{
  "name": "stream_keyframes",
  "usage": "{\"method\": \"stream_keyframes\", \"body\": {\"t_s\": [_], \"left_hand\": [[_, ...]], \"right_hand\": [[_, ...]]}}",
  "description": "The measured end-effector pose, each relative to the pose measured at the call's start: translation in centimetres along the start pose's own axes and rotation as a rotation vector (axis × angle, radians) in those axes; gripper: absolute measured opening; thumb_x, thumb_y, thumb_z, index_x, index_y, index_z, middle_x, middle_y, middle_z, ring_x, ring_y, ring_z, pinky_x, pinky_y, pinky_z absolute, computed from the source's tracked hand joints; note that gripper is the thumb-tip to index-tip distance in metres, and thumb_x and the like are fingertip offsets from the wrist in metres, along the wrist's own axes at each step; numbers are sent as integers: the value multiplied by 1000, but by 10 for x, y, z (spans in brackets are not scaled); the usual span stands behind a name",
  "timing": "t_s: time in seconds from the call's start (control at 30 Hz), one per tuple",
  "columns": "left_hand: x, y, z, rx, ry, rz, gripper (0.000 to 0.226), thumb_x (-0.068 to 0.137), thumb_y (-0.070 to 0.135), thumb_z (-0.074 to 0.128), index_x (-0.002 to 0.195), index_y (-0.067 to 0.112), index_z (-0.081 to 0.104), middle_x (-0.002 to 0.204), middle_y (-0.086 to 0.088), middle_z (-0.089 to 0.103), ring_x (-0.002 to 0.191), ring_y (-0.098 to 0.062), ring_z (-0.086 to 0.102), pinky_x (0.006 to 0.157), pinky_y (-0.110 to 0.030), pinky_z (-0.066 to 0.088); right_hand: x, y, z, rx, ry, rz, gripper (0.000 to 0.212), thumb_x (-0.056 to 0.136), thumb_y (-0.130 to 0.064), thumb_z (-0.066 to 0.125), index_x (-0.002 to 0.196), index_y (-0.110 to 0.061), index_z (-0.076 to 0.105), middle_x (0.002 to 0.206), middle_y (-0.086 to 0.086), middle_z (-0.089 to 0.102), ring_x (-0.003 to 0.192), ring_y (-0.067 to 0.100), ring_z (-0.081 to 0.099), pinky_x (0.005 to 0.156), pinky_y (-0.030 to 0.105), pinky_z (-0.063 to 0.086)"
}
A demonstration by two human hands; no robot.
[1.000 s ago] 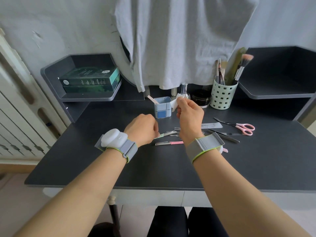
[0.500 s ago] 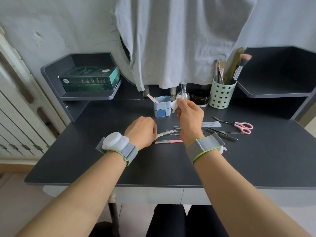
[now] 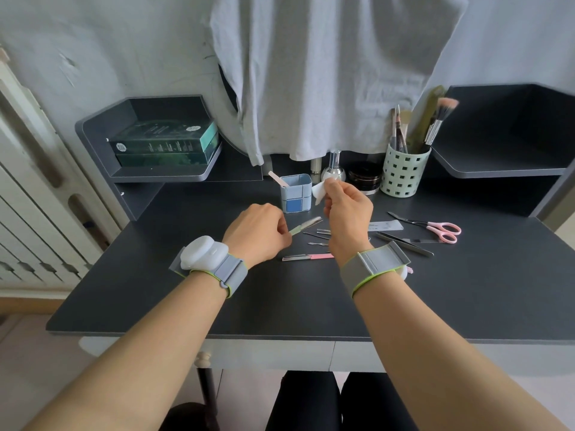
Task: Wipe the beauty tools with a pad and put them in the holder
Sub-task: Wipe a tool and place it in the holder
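A dark grey surface [image 3: 311, 300] carried everything, with a grey cloth [image 3: 326, 73] hanging over its back edge. On the left corner shelf [image 3: 102, 135] lay stacked green boxes [image 3: 165, 144]. The left hand [image 3: 258, 234] hovered low over the surface, its fingers [image 3: 284, 227] curled and pinching the pale green handle of a small razor [image 3: 305, 226], whose blade end pointed up and to the right, lifted off the surface. The right hand [image 3: 348, 213] was raised just beside it, fingers pinched round a white pad [image 3: 320, 189], held in front of the blue holder [image 3: 296, 193]. That holder stood at the back centre with a pink stick [image 3: 278, 178] leaning out of it. To the right stood a perforated green cup [image 3: 404, 172] full of brushes, with a dark jar [image 3: 364, 180] and a silvery bottle [image 3: 334, 169] between the two containers. Pink-handled scissors [image 3: 435, 228] lay to the right, tweezers [image 3: 404, 244] just in front of them. A pink-handled razor [image 3: 306, 257] lay flat between the wrists, near several thin metal tools [image 3: 317, 236].
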State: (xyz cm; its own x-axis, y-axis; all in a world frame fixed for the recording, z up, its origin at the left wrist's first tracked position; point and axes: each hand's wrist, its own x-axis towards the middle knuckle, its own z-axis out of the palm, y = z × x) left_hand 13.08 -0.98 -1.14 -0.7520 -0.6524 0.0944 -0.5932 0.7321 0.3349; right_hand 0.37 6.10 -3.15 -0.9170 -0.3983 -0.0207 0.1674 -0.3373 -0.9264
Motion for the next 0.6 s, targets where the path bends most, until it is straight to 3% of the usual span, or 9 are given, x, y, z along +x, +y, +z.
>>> {"method": "stream_keyframes", "body": {"t_s": [0.23, 0.4, 0.5, 0.6], "left_hand": [[-1, 7, -9, -48, 98, 27, 9, 88, 28, 66, 88, 22, 71, 84, 4, 71, 75, -19, 66, 67, -37, 58], [0, 12, -9, -21, 173, 63, 10, 92, 29, 64, 92, 20, 69, 90, 5, 72, 74, -15, 63, 53, -24, 42], [0, 15, -9, -37, 217, 83, 11, 93, 28, 63, 94, 20, 70, 89, 4, 72, 75, -16, 64, 57, -26, 44], [1, 19, -8, -24, 267, 112, 15, 94, 26, 61, 97, 18, 72, 91, 1, 71, 79, -19, 63, 62, -29, 43]], "right_hand": [[8, 7, -13, -30, 76, -16, 17, 92, -20, 67, 77, -16, 74, 60, -10, 54, 64, 12, 42, 66, 30, 39], [6, 13, -23, -114, 100, -54, 13, 88, -28, 66, 89, -18, 75, 68, -11, 62, 69, 12, 51, 73, 35, 45], [2, 12, -27, -176, 126, -109, 10, 92, -28, 68, 95, -20, 73, 81, -11, 70, 74, 7, 60, 79, 31, 53], [-2, 8, -28, -256, 130, -190, 8, 92, -35, 70, 89, -27, 71, 81, -11, 70, 74, 4, 60, 78, 26, 53]]}}
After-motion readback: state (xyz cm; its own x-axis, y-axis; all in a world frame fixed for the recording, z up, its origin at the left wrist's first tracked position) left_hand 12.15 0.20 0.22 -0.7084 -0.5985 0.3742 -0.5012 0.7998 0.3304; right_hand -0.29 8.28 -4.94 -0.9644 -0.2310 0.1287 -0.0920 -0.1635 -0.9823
